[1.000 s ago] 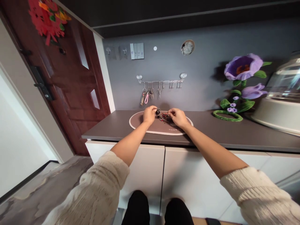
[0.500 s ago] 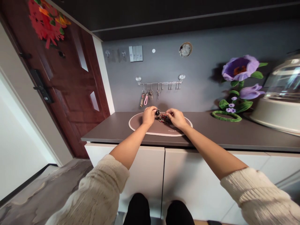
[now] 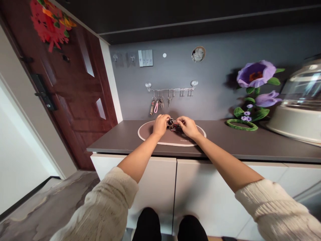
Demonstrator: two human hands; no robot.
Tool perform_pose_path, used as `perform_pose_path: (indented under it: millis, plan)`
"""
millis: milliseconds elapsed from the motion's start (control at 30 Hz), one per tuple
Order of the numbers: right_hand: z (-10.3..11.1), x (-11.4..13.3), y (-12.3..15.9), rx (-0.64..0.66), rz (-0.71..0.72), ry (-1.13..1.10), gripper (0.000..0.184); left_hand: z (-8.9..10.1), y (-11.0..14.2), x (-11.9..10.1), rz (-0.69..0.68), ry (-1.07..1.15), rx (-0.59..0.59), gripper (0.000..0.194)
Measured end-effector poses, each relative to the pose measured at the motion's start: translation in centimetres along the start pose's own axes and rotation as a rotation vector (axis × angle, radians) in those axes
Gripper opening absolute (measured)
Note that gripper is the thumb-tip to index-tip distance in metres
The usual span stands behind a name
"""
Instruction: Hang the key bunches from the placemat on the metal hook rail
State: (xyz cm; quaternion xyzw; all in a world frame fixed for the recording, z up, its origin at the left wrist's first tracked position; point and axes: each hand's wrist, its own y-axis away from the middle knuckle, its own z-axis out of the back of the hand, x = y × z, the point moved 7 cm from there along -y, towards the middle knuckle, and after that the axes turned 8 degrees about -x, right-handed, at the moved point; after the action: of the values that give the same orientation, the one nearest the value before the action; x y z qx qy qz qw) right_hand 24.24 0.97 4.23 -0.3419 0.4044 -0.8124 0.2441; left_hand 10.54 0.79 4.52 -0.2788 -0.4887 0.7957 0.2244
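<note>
Both of my hands meet over an oval brown mat point(image 3: 150, 138) on the grey counter. Between them lies a small bunch of keys point(image 3: 174, 125) with a dark fob and red parts. My left hand point(image 3: 161, 124) is closed, its fingers pinching the left end of the bunch. My right hand point(image 3: 188, 126) is closed too, gripping the right end. Most of the bunch is hidden by my fingers.
A metal hook rail point(image 3: 171, 89) on the grey wall carries other keys point(image 3: 156, 103). A purple fabric flower point(image 3: 255, 89) and a domed appliance point(image 3: 298, 104) stand at the right. A dark red door point(image 3: 65, 83) is on the left. White cabinet doors point(image 3: 175, 190) sit below the counter point(image 3: 250, 144).
My hands have drawn slightly closer together over the keys. The camera view has shifted a little; the bunch stays on the mat.
</note>
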Motion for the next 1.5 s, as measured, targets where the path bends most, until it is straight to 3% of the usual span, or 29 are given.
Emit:
perform_pose_path:
  millis: [700, 933, 1133, 1500]
  plan:
    - [-0.3, 0.8, 0.2, 0.058, 0.033, -0.072, 0.019, 0.0, 0.0, -0.8, -0.019, 0.014, 0.05, 0.024]
    - [-0.6, -0.2, 0.2, 0.04, -0.074, -0.162, 0.022, 0.1, -0.1, -1.0, -0.043, 0.023, 0.02, 0.025]
    - [-1.1, -0.1, 0.1, 0.118, -0.062, -0.182, 0.022, 0.1, -0.1, -1.2, -0.063, 0.034, 0.016, 0.025]
    - [-2.2, -1.2, 0.0, 0.189, -0.246, -0.469, 0.032, 0.1, 0.0, -1.5, -0.072, 0.033, 0.038, 0.027]
